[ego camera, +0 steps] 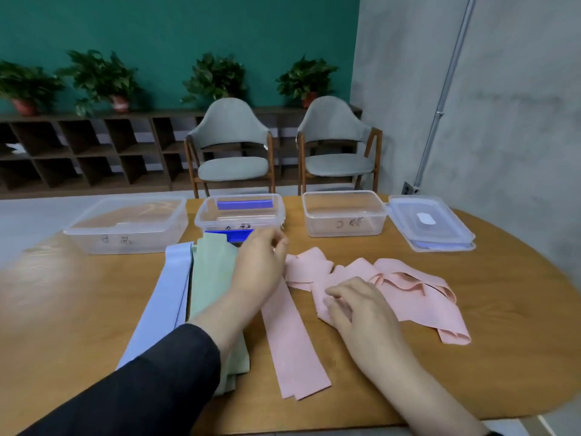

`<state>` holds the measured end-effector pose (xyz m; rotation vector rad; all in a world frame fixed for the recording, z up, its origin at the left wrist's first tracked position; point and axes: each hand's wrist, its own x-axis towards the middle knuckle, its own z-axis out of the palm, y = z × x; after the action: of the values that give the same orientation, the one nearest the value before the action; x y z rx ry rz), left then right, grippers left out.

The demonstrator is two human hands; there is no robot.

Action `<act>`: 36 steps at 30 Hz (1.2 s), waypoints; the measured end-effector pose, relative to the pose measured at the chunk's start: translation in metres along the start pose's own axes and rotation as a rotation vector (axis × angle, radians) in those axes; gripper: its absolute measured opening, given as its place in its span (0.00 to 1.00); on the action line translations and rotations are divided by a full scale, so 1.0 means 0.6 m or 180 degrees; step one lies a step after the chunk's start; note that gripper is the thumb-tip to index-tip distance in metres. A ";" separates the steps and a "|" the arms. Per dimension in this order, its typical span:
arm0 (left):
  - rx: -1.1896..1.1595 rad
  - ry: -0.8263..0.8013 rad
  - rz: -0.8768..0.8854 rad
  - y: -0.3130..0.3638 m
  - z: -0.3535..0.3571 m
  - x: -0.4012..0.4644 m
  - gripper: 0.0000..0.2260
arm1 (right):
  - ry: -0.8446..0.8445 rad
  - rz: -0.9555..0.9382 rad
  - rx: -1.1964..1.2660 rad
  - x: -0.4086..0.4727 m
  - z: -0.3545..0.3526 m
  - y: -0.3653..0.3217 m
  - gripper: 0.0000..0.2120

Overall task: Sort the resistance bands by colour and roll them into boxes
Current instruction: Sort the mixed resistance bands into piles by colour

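Sorting looks to be the step in hand, with rolling barely begun. In the head view, the only one, a wooden table [471, 357] fills the lower half of the frame. At centre the left hand [257, 265] reaches forward over the far ends of the bands, its fingers curled together near the middle box [201, 220]; whether they pinch anything I cannot tell. Lower right of centre, the right hand [358, 306] rests on the crumpled pink bands [408, 297], fingers bent and slightly spread, seemingly pressing the fabric. A straight pink band [292, 347] lies at bottom centre, a green band [213, 272] beside it to the left, then a pale blue band [166, 303] further left. Across the middle of the frame stand the left box [125, 240], the middle box holding something dark blue, and the right box [345, 225], with a lid [430, 225] at its right. Next, I judge, the tangled pink heap needs pulling straight before any band can be rolled.
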<state>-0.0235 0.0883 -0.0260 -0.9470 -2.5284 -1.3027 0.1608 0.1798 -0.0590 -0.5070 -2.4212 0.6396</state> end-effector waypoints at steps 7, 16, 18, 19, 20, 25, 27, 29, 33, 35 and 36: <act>0.0225 -0.0395 0.0152 -0.033 0.087 -0.077 0.09 | -0.0804 0.0255 -0.0271 0.013 -0.006 0.045 0.21; 0.0258 -0.0799 0.0695 -0.028 0.083 -0.090 0.21 | -0.0755 0.0524 0.0484 0.026 -0.002 0.045 0.08; 0.0214 -0.0853 0.0695 -0.031 0.083 -0.089 0.18 | -0.0968 0.0719 0.0828 0.027 -0.011 0.044 0.08; 0.0201 -0.0859 0.0680 -0.032 0.084 -0.088 0.15 | -0.1004 0.0809 0.0917 0.026 -0.016 0.045 0.09; 0.0188 -0.0870 0.0662 -0.033 0.085 -0.087 0.12 | -0.1029 0.0853 0.0874 0.025 -0.018 0.048 0.11; -0.0461 -0.0910 0.0154 -0.033 0.079 -0.084 0.14 | -0.1139 0.0933 0.0448 0.016 -0.014 0.045 0.15; -0.0857 -0.0852 -0.0188 -0.032 0.071 -0.083 0.18 | -0.1191 0.0933 0.0496 0.013 -0.009 0.035 0.11; -0.0931 -0.0806 -0.0325 -0.030 0.068 -0.082 0.20 | -0.1193 0.0888 0.0473 0.010 -0.002 0.027 0.07; -0.0990 -0.0773 -0.0311 -0.033 0.069 -0.080 0.23 | -0.1151 0.0905 0.0676 0.010 0.000 0.014 0.05; -0.1043 -0.0778 -0.0235 -0.035 0.069 -0.080 0.21 | -0.0981 0.0926 0.0850 0.015 -0.006 0.010 0.05; -0.1068 -0.0773 -0.0162 -0.035 0.069 -0.080 0.20 | -0.0838 0.0943 0.0948 0.017 -0.010 0.009 0.06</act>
<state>0.0085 0.0888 -0.0845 -1.1749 -2.5678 -1.7664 0.1578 0.1912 -0.0528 -0.6972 -2.4466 1.2409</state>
